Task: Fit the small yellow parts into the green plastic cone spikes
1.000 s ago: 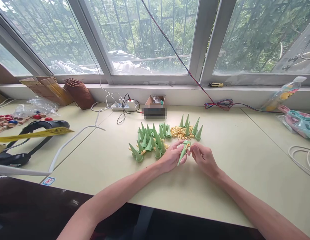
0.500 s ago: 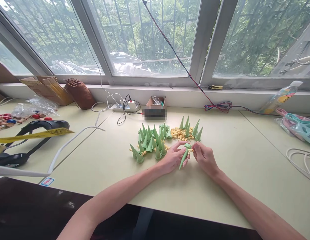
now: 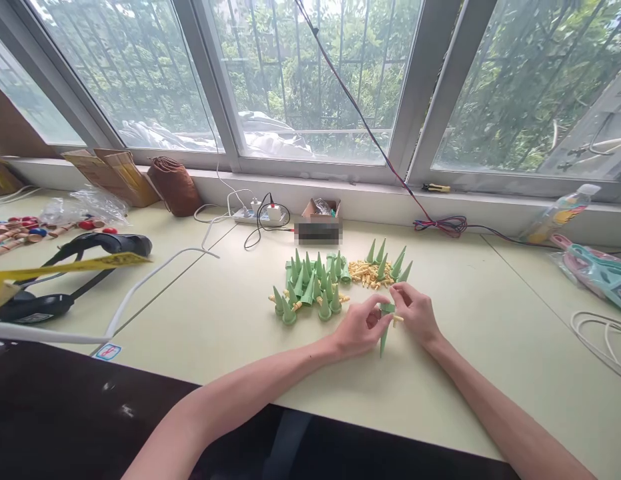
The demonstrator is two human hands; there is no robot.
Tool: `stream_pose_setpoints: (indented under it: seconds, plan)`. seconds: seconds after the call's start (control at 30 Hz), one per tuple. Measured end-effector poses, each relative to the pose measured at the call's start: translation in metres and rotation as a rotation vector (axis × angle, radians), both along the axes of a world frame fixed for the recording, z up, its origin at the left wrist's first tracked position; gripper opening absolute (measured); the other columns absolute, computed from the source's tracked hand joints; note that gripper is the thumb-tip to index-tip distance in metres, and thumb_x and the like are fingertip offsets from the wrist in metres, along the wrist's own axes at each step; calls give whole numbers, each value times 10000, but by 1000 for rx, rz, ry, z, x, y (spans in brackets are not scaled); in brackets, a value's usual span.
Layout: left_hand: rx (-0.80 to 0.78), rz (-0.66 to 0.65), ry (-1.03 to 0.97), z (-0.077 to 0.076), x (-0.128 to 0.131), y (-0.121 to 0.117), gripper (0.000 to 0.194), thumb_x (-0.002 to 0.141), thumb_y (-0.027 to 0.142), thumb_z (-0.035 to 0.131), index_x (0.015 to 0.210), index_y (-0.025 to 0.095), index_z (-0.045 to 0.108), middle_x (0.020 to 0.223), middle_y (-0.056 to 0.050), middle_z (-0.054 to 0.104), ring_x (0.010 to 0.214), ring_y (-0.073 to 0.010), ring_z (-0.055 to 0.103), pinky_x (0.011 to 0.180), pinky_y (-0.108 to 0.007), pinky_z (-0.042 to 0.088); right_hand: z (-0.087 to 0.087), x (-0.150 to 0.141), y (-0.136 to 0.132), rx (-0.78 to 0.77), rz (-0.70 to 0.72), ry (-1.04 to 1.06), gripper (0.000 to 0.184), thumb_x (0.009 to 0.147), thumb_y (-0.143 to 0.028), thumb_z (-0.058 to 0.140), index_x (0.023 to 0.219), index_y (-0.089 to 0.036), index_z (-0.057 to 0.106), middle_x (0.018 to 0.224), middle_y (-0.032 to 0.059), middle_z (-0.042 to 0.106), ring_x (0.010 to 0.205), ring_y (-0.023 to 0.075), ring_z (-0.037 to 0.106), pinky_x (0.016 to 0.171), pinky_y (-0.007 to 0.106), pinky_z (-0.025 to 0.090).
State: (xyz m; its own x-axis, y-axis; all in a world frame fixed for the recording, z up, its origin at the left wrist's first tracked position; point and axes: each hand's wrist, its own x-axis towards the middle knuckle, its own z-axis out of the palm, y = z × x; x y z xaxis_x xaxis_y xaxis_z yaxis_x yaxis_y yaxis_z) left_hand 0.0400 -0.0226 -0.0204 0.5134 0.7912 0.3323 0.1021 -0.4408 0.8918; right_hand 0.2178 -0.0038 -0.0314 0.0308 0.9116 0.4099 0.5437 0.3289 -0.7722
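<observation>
My left hand (image 3: 363, 325) grips a green cone-shaped plastic piece (image 3: 384, 341) between thumb and fingers, its tip pointing down and its wider collar up. A small yellow peg (image 3: 399, 319) sticks out sideways beside the collar, just under my right fingers. My right hand (image 3: 415, 313) is closed in a pinch right against the collar; what its fingertips hold is hidden. Behind my hands lies a heap of yellow pegs (image 3: 367, 273). Left of it stand several green cones (image 3: 309, 288) with tips up, some with yellow pegs in their sides.
A small open cardboard box (image 3: 323, 207) stands behind a blurred dark block (image 3: 317, 233). Further left are a power strip (image 3: 260, 215), a brown pouch (image 3: 175, 187) and a black headset-like strap (image 3: 65, 300). A bottle (image 3: 560, 213) and plastic hangers (image 3: 595, 270) lie right.
Both hands have shifted slightly right and down in view with the green cone. The cone hangs more upright, tip down, and my left fingers now close over its collar from above. The camera view has shifted slightly.
</observation>
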Motion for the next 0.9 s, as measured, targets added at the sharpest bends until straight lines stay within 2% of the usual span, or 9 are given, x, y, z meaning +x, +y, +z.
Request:
stream_pose_setpoints:
  seconds: [0.17, 0.37, 0.5, 0.67, 0.9]
  plan:
    - [172, 5, 127, -1, 0, -2, 231, 930, 291, 525, 1132, 199, 587, 560, 59, 505, 468, -91, 420, 538, -225, 386, -1, 1, 9, -12, 27, -77, 356, 940, -501, 490, 918, -180, 641, 529, -36, 504, 477, 149, 445, 508, 275, 393]
    - [227, -3, 166, 3, 1, -5, 220, 899, 261, 550, 1091, 193, 635, 549, 49, 538, 452, -100, 431, 548, -239, 406, 4, -1, 22, -75, 96, -185, 306, 932, -379, 464, 1041, -183, 671, 516, -53, 456, 459, 139, 399, 500, 260, 374]
    - [242, 14, 171, 4, 1, -5, 220, 897, 255, 556, 1086, 188, 647, 558, 35, 568, 461, -110, 465, 568, -251, 432, 5, -6, 31, -60, 59, -279, 322, 909, -334, 467, 1099, -173, 671, 539, -33, 528, 473, 147, 449, 521, 259, 388]
    - [251, 37, 180, 1, 1, -5, 225, 901, 275, 562, 1086, 186, 653, 561, 39, 572, 461, -105, 478, 562, -238, 436, 2, -11, 37, -102, -5, -408, 268, 909, -289, 469, 1048, -176, 669, 630, 19, 647, 536, 173, 549, 566, 271, 398]
    - [304, 56, 158, -4, 2, -5, 213, 870, 232, 568, 1060, 177, 649, 566, 51, 575, 444, -79, 455, 527, -204, 426, 2, -12, 34, -192, -15, -430, 191, 906, -307, 488, 937, -194, 639, 659, 22, 661, 557, 174, 564, 567, 268, 389]
